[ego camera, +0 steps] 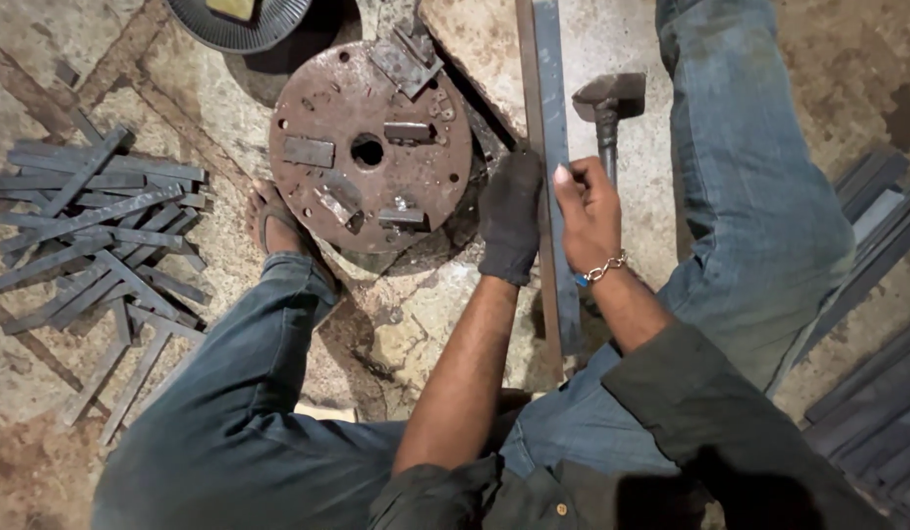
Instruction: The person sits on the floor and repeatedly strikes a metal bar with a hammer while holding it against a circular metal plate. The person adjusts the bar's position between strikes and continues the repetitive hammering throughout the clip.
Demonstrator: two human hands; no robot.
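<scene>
Left: heap of cut metal strips [92,231] on our floor. Centre: rusty round plate [370,147]. Our gloved left hand [511,218] closes on the long flat bar [551,108], which lies between our knees; bare right hand [588,211] pinches its edge. Hammer [608,103] just beside.

Long flat grey steel bar [551,147], lying lengthwise on the stone floor between the knees, running up to the top edge, beside a dark steel-headed hammer [607,108], handle gripped
</scene>
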